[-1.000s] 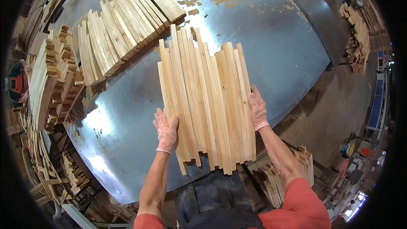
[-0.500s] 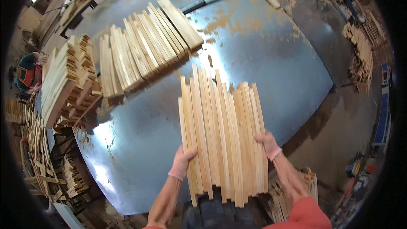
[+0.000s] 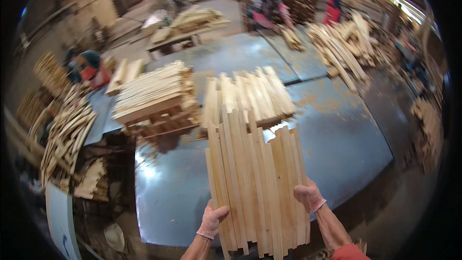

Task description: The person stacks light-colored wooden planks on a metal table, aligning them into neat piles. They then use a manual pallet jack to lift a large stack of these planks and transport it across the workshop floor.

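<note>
Between my two gloved hands is a wide bundle of pale wooden strips point(image 3: 257, 188), set side by side with uneven ends. My left hand point(image 3: 213, 218) is closed on its left edge, thumb on top. At the right edge my right hand point(image 3: 309, 195) grips it the same way, fingers partly hidden underneath. The bundle's far end overlaps, in view, a row of wooden strips point(image 3: 240, 94) lying on the metal table point(image 3: 337, 149). I cannot tell whether the bundle touches the table.
A stacked block of strips point(image 3: 149, 94) stands left of the row. More loose boards point(image 3: 337, 50) lie at the far right. A person point(image 3: 272, 5) handles wood across the table; another person point(image 3: 89, 67) is at the far left. Scrap strips point(image 3: 67, 137) are heaped at left.
My view has tilted up and swung left, so the people and far stacks now show. Both hands still hold the bundle, whose far end now overlaps the row in view.
</note>
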`<state>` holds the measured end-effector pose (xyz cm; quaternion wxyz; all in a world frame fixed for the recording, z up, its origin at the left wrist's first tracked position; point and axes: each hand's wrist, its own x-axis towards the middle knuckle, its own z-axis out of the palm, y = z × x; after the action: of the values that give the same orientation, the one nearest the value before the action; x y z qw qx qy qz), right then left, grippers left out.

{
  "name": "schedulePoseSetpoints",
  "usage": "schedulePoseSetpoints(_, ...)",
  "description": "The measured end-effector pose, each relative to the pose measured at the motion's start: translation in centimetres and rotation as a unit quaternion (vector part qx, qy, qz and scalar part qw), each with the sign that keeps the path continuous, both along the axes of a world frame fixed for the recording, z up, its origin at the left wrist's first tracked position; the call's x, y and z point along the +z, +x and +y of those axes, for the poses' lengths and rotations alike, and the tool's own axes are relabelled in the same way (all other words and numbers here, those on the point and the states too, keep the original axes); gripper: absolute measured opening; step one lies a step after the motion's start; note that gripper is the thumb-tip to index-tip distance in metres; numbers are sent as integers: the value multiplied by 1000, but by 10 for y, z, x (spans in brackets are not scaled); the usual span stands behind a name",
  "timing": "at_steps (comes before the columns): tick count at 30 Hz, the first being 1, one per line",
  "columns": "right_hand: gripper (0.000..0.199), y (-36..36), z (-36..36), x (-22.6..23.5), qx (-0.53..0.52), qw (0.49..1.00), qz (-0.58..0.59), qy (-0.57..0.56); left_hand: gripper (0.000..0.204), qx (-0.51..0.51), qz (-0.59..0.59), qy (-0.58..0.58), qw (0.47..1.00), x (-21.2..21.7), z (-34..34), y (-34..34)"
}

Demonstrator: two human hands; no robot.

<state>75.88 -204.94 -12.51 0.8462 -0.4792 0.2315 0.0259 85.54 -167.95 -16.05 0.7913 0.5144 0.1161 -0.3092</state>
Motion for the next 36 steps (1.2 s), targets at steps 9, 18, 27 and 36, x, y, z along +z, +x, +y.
schedulePoseSetpoints(9,79,75,265,83,159,961,-209,-83,75,181,-169,-35,968,103,284,-70)
schedulePoseSetpoints(18,57,119,617,125,390,894,-219,28,67,425,-229,80,872,135,562,-203)
schedulePoseSetpoints(27,72,148,919,100,600,753,-266,46,69,635,-202,92,740,128,714,-323)
schedulePoseSetpoints(36,82,150,1213,88,671,684,-280,60,67,711,-196,128,663,103,916,-329)
